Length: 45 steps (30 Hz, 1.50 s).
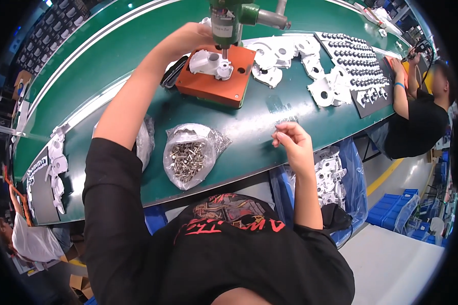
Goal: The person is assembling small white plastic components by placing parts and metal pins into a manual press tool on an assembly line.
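My left hand (196,36) reaches up beside the green press (224,31), its fingers hidden behind the press head. Below the press, a white cast part (201,62) lies on an orange fixture block (208,90), and the press's metal tip stands over that part. My right hand (296,141) hovers above the near side of the green table, thumb and fingers curled together; what they hold, if anything, is too small to make out. Between my arms sits a clear plastic bag (169,175) of small metal pins (188,160).
More white castings (269,76) lie right of the fixture, beside a dark board (364,108) with rows of black-and-white parts. A blue lined bin (359,188) of castings stands below the table edge. One co-worker (414,122) works at right, another (33,241) at far left.
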### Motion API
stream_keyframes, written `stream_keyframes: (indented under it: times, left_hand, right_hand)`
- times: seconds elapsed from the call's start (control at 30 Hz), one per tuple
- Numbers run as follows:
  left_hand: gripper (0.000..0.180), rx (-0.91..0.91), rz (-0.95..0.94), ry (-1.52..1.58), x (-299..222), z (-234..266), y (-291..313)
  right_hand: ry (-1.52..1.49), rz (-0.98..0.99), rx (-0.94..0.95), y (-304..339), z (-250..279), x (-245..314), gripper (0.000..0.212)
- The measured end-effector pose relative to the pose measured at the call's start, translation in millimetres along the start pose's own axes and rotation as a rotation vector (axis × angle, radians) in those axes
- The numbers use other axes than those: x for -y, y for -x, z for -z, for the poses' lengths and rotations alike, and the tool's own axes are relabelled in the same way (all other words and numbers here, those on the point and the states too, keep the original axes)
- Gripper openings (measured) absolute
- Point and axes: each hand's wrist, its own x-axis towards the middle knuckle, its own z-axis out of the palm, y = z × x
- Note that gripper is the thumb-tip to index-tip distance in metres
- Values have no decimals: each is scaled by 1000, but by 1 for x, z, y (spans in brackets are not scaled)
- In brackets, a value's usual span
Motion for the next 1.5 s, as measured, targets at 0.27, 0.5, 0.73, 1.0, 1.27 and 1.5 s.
stream_keyframes:
  times: [0.27,0.5,0.73,1.0,1.27,1.5]
  left_hand:
    - [15,93,183,-142,-15,-13,-22]
    - [17,218,100,-462,-1,-10,-37]
    - [15,203,114,-420,-6,-18,-34]
    - [20,-21,-100,-359,3,-17,-5]
    - [71,-252,-316,-791,33,-61,66]
    - [78,-374,-393,-938,46,-73,66]
  right_hand:
    - [-75,-38,-90,-3,22,-16,17]
    - [-106,-49,-68,-10,20,-14,18]
    - [-90,-37,-23,-12,9,-11,19]
    - [-68,-51,-24,-28,-17,6,17]
    - [127,232,-11,-119,-55,25,18]
    - [234,186,-52,-171,-79,24,18]
